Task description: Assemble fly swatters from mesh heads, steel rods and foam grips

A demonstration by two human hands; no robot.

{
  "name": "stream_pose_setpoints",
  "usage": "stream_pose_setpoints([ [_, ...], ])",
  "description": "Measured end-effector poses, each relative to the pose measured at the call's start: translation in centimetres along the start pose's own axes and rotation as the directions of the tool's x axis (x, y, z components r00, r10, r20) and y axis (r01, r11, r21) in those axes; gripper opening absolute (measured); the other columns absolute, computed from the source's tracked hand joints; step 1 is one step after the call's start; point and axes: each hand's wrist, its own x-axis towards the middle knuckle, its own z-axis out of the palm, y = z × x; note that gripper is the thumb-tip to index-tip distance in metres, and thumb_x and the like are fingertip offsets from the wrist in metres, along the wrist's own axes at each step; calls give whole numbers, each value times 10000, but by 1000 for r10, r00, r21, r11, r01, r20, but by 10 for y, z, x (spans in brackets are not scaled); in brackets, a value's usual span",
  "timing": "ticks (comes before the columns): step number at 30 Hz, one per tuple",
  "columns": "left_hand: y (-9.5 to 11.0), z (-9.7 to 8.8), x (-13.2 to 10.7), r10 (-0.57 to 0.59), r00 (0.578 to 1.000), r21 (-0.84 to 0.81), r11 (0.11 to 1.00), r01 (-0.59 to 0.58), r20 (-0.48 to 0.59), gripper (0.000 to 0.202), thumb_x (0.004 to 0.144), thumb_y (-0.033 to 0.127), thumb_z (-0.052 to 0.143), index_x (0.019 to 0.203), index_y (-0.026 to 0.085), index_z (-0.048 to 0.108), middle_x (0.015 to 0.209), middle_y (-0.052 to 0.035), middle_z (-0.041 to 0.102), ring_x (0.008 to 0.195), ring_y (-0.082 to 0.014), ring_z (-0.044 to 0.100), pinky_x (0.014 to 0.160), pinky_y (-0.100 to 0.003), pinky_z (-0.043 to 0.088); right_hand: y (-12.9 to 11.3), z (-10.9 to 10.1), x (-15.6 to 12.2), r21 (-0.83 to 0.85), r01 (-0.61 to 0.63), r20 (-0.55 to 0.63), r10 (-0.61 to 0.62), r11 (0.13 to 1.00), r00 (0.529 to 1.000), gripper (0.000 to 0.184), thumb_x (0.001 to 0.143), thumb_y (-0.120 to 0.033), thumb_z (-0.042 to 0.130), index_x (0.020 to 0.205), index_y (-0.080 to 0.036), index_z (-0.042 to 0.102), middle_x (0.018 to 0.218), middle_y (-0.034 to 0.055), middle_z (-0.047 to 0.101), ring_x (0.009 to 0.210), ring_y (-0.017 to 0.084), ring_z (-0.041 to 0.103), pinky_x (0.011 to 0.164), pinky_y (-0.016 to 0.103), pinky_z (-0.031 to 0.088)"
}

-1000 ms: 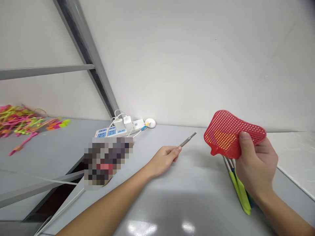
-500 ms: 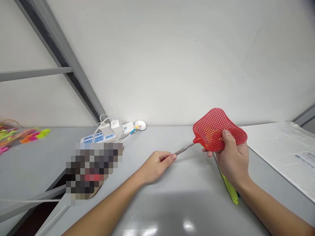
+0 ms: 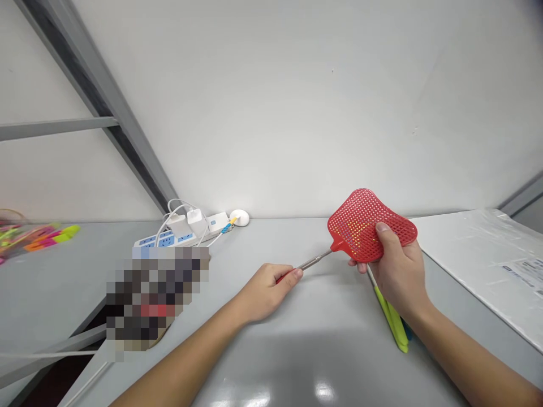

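A red fly swatter (image 3: 360, 219) with a perforated head and a thin metal rod is held in both hands above the grey table. My left hand (image 3: 268, 291) is closed around its red handle, thumb lying along the rod. With the thumb on top and fingers underneath, my right hand (image 3: 396, 265) pinches the right side of the mesh head. Below the right hand lies a lime-green handle (image 3: 392, 322) on a metal rod, partly covered by that hand. A dark blue piece shows just beside it, mostly hidden by my right wrist.
At the back left sits a white power strip (image 3: 219, 222) with chargers and cables, beside a round white device (image 3: 240, 217). A pixelated item (image 3: 153, 299) lies in front. A flat white wrapped package (image 3: 479, 249) is at right; colourful items (image 3: 38, 237) lie far left.
The view has shifted slightly, so most things sit a little further left. Both hands keep their hold on the fly swatter, and slightly more of the green handle shows.
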Motion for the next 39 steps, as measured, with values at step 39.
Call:
stream_pose_setpoints([
  [39,37,23,-16,-70,983,526,837,150,-169,310,1003,402,257,737,245,283,516,66,374,451,-151,291,503,-310,152,2,3,-8,-131,-206,388,242,970,890,313,962,-442,531,749,-216,572,567,-56,437,502,102,412,497,262,405],
])
